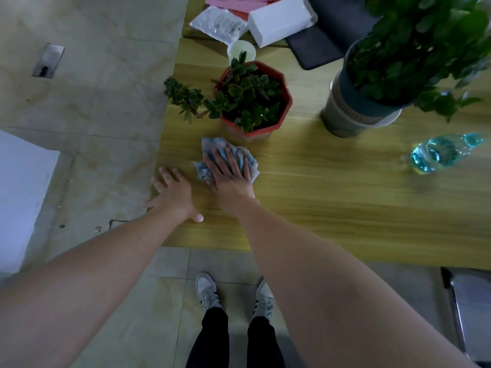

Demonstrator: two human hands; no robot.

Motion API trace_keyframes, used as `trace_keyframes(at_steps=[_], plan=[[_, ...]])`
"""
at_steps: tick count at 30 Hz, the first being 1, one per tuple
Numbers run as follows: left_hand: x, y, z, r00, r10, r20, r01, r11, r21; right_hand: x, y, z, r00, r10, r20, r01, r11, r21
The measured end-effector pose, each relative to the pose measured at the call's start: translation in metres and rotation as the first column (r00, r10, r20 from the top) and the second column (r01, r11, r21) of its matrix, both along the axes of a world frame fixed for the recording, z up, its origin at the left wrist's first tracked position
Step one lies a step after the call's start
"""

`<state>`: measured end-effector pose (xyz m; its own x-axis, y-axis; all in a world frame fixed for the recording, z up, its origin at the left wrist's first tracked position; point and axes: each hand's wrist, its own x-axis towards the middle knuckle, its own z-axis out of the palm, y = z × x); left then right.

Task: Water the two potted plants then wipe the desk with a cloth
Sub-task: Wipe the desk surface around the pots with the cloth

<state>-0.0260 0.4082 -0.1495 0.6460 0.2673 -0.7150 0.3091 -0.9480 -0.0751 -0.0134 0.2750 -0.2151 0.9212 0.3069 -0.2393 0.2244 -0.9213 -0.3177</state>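
I am reaching both bare arms forward and down, forearms converging toward the middle. My right hand [230, 173] is lying palm-down, fingers [231, 162] stretched flat and slightly spread. My left hand [174, 193] is sitting just beside it, also palm-down and flat, fingers splayed and thumb pointing back toward me. Neither hand is curling into a grasp.

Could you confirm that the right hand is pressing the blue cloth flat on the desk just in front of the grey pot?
Not quite: the head view shows the right hand pressing the blue cloth on the desk in front of the red pot, not the grey pot, which stands further right.
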Motion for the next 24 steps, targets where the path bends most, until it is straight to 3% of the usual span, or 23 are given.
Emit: trace_keyframes(at_steps=[8, 17, 24], plan=[[-0.004, -0.038, 0.001, 0.996, -0.081, 0.029, 0.083, 0.994, -0.076, -0.011, -0.067, 0.003, 0.997, -0.07, -0.04, 0.071, 0.997, 0.015], [-0.015, -0.121, -0.003, 0.948, -0.303, 0.094, 0.314, 0.939, -0.144, -0.019, -0.14, 0.002, 0.971, -0.237, -0.028, 0.238, 0.971, 0.028], [-0.004, -0.142, -0.003, 0.934, -0.354, 0.042, 0.356, 0.924, -0.142, -0.024, -0.177, 0.002, 0.944, -0.327, -0.034, 0.328, 0.944, 0.016]])
